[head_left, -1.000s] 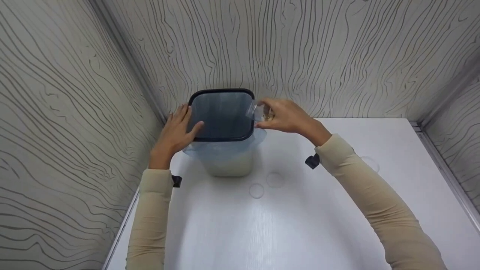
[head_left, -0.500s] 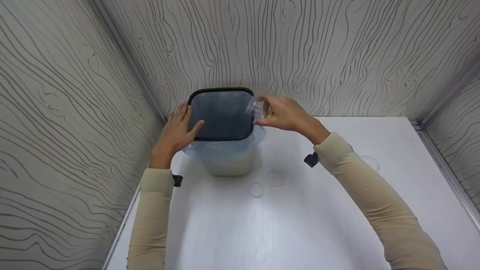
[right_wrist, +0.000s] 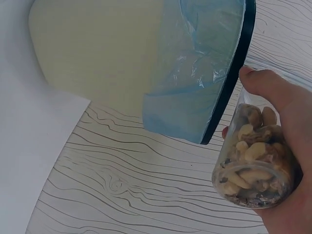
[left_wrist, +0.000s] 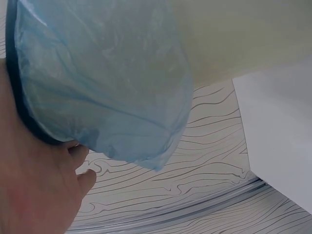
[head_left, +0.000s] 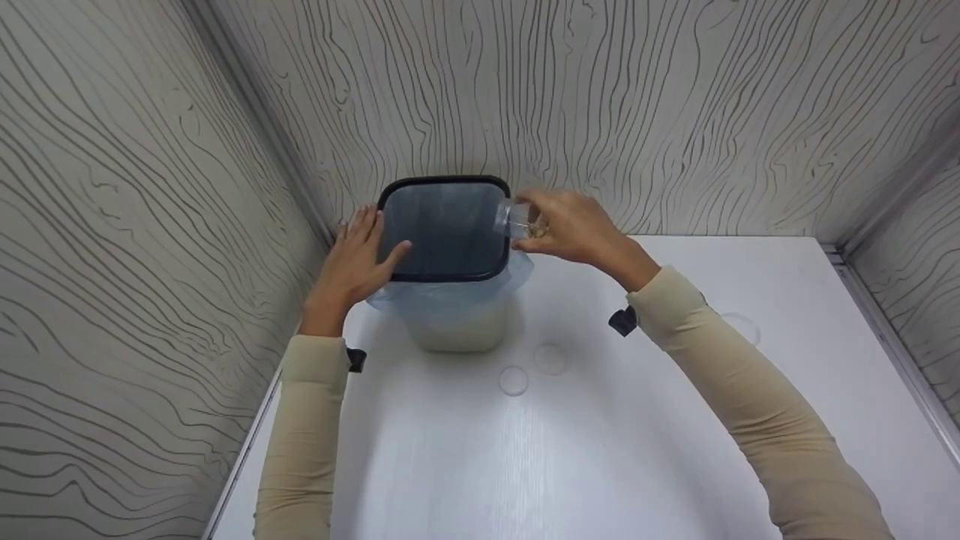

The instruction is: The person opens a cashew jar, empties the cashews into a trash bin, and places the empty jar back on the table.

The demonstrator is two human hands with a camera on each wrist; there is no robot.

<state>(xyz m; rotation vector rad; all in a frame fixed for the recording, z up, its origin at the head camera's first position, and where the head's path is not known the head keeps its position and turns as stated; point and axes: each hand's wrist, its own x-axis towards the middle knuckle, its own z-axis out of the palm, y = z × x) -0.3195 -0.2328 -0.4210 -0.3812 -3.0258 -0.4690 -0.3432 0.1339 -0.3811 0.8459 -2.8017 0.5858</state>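
A pale trash bin stands at the back of the white table, lined with a translucent blue bag folded over its dark rim. My left hand rests on the rim's left side, its fingers fairly straight and the thumb over the opening. In my right hand is a clear jar, gripped around its body and tipped with its mouth at the bin's right rim. The right wrist view shows nuts inside the jar, with darker bits near its base.
Two clear round discs lie on the table in front of the bin. A larger clear ring shape lies by the right sleeve. Wood-patterned panels rise close behind the bin and to its left.
My right hand and the jar have shifted only slightly at the rim, with a little more of the jar's contents showing. The left hand and bin stay in place.
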